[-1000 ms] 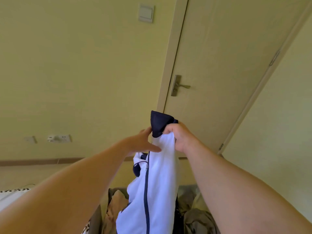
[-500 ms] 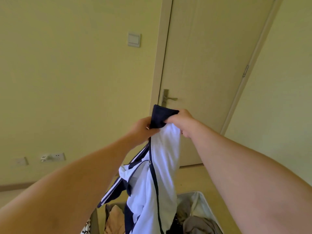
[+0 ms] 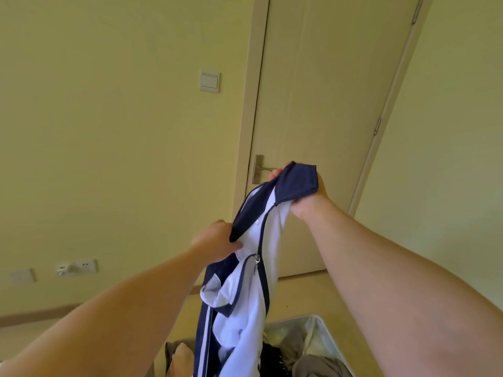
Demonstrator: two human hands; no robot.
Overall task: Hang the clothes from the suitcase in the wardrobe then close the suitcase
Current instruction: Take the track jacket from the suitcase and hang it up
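The person held the white-and-navy jacket [image 3: 245,317] up above the open suitcase [image 3: 325,336]. The right hand [image 3: 310,201] gripped the collar high, and the left hand [image 3: 215,240] pinched the navy edge lower down, apparently spreading the neck for a hanger. More clothes lay below.

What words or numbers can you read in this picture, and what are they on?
None: no word, number or brand can be read anywhere.
The white and navy jacket shows no readable label.
The light switch is plain; any marks on the wall socket are too small to read.
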